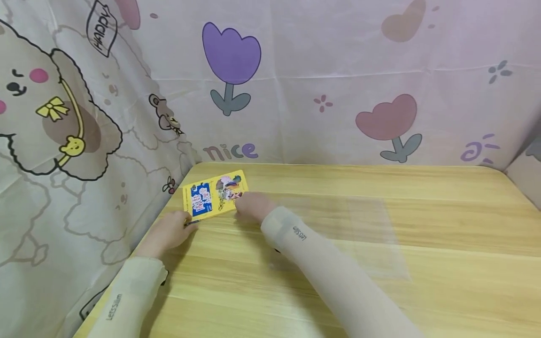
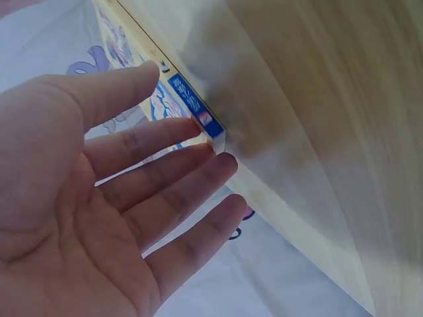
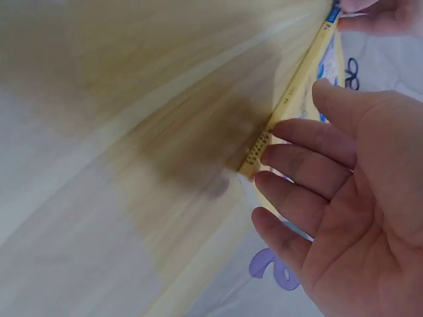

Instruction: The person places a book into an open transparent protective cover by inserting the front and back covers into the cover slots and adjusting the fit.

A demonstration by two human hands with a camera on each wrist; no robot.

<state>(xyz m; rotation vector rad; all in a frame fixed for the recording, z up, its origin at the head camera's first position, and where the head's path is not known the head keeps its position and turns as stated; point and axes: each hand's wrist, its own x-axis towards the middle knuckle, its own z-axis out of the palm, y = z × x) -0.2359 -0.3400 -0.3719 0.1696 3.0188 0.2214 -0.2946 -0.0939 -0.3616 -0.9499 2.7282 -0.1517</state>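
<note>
A yellow book (image 1: 230, 206) with a blue title panel and colourful pictures lies slanted at the far left of the wooden table. My left hand (image 1: 169, 232) is at its near left corner; in the left wrist view the fingers are spread and fairly straight, fingertips right at the blue-marked end of the spine. By the near right corner is my right hand (image 1: 255, 206). The right wrist view shows the relaxed fingers of that hand (image 3: 344, 191) along the printed spine (image 3: 291, 99), thumb on the cover side.
A clear plastic sheet (image 1: 372, 239) lies flat on the table (image 1: 465, 220), partly under the right forearm. A patterned cloth (image 1: 296, 47) hangs behind the table, and another cloth (image 1: 34, 202) along its left edge.
</note>
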